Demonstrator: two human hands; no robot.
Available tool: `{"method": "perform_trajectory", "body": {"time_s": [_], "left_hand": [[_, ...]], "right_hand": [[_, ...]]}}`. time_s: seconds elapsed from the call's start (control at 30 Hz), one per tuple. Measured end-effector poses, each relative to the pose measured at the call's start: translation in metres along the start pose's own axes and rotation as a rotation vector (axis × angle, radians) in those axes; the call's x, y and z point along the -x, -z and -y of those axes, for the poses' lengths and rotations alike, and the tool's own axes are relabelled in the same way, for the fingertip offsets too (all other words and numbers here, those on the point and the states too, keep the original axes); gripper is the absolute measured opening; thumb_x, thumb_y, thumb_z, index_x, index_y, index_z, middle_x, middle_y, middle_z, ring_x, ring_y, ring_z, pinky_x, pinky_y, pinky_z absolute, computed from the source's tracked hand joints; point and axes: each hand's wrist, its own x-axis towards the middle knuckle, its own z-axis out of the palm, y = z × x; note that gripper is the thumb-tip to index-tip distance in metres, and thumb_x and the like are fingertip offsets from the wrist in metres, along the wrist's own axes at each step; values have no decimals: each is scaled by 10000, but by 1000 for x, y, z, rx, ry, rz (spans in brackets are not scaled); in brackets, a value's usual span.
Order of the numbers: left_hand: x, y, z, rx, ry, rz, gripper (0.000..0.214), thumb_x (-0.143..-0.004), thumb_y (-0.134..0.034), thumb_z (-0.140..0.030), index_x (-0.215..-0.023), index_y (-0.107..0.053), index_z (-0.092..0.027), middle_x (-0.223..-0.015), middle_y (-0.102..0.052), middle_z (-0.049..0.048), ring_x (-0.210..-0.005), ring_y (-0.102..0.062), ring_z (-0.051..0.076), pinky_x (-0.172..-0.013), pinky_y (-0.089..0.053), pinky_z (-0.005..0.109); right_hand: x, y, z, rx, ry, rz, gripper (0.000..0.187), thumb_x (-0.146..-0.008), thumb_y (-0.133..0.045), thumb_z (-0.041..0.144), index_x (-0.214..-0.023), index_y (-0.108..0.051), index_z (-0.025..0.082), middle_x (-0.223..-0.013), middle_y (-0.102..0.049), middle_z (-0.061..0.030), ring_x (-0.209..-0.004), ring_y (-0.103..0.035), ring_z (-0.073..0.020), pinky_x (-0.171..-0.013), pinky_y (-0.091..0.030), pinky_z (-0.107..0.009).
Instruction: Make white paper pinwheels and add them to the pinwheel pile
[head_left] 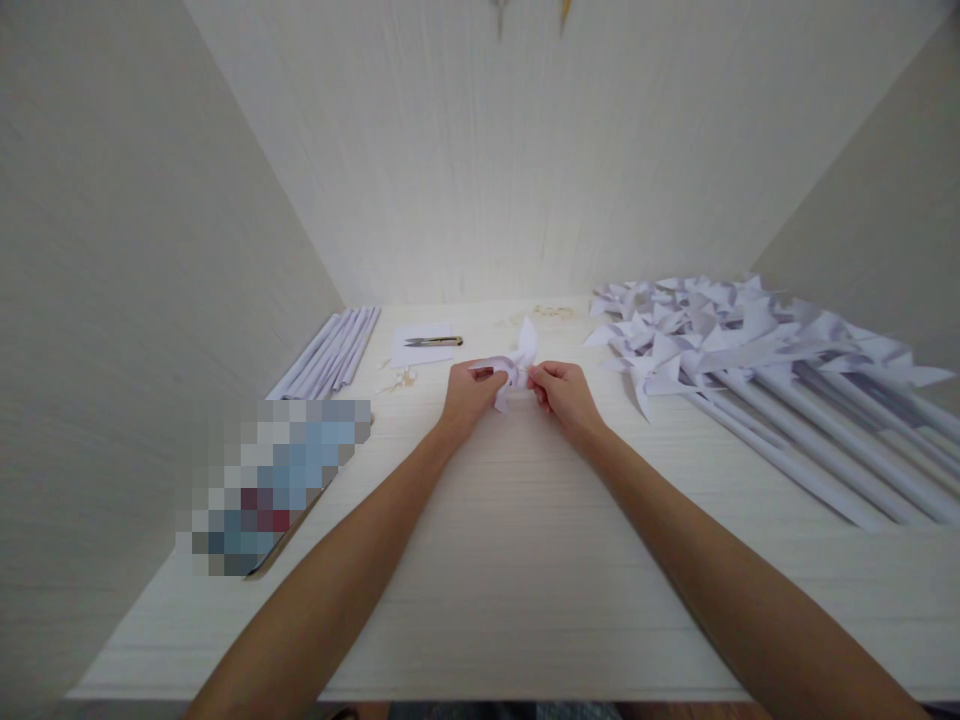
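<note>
Pinwheel: the white paper pinwheel [517,374] is above the table [517,560], between both hands, one blade pointing to 12 o'clock.
Left grip: the left hand [472,392], at 9 o'clock, pinches curled paper between thumb and fingers.
Right grip: the right hand [562,394], at 3 o'clock, has fingertips pressed together beside the hub; what they pinch is too small to tell.
Good handling: steady the hub, pinch lightly, and keep the curls uncreased.
Arms: reaching forward from 7 and 5 o'clock, wrists bent inward, thumbs facing each other.
Snips: the snips [433,342] lie towards 10 o'clock on a paper sheet [401,352].
Pinwheel pile: the stacked pinwheels [667,352] lie at 3 o'clock.
</note>
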Motion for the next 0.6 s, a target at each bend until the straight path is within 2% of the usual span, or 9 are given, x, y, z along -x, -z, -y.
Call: {"method": "perform_trajectory", "body": {"time_s": [0.4,0.6], "left_hand": [[-3,1,5,-1,7,19,150,-568,-569,-214,-663,-652,-134,-661,-649,21,-595,-572,123,-559,-442,233],[-3,4,6,-1,-6,18,121,-565,-561,-235,-582,-614,-127,-571,-592,-6,-544,-519,101,-554,-422,228]], "right_hand": [[0,0,3,-53,-29,-3,212,-651,-450,285,-473,-458,170,-327,-360,70,-295,-299,-57,-336,-205,-206],[0,1,2,-80,-26,6,209,-647,-455,283,-472,-461,167,-325,-364,70,-291,-294,-53,-333,-195,-203]]}}
